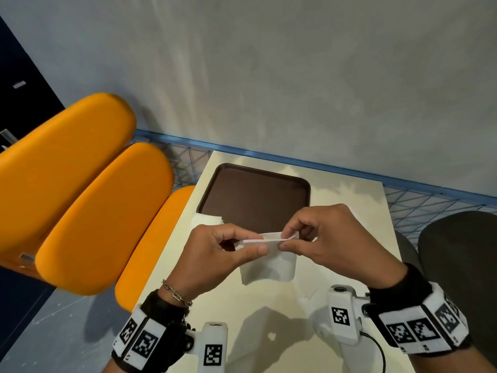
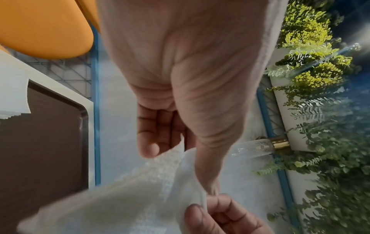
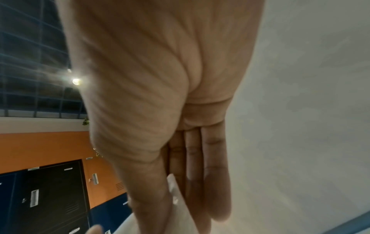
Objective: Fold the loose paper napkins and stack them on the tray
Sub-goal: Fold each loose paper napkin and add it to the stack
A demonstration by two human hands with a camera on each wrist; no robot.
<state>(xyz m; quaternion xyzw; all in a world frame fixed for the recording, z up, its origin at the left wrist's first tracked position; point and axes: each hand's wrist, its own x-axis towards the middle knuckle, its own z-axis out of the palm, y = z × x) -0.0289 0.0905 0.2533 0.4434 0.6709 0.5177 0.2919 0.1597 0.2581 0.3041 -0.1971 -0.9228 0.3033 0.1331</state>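
Note:
A white paper napkin (image 1: 269,262) hangs in the air above the cream table (image 1: 349,200), just in front of the dark brown tray (image 1: 255,195). My left hand (image 1: 228,249) pinches its top edge from the left with thumb and fingers. My right hand (image 1: 317,238) pinches the same edge from the right. In the left wrist view the napkin (image 2: 130,197) drapes down from both hands. In the right wrist view a strip of the napkin (image 3: 176,194) shows between thumb and fingers. A small pile of white napkins (image 1: 205,219) lies by the tray's near left corner. The tray holds nothing.
Orange padded seats (image 1: 94,205) stand close on the left of the table. A blue wire fence (image 1: 430,203) and a grey wall run behind it. A dark round seat (image 1: 462,251) sits on the right. Another white napkin (image 1: 309,302) lies under my right wrist.

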